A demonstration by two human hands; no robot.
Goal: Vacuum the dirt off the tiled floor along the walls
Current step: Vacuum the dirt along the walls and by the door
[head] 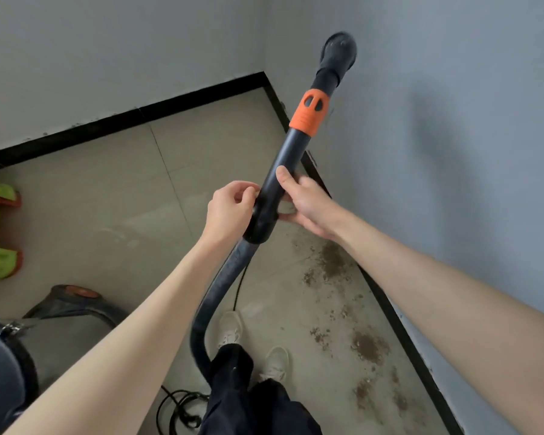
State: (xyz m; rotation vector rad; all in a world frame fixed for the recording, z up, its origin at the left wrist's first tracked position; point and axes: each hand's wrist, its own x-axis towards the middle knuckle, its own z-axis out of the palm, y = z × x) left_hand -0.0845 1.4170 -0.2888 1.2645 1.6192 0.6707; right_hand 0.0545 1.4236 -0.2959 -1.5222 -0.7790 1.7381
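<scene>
Above beige tiled floor (113,196): black plastic vacuum wand (283,164) raised.
Right hand (308,202) grips wand; left hand (230,208) pinches it; nozzle blurred.

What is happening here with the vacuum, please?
A person holds the vacuum wand raised in the air with both hands. The right hand grips the black tube, and the left hand pinches it near the hose joint. The nozzle points up toward the wall, off the floor. Brown dirt lies on the tiles along the right wall, not yet vacuumed.
</scene>
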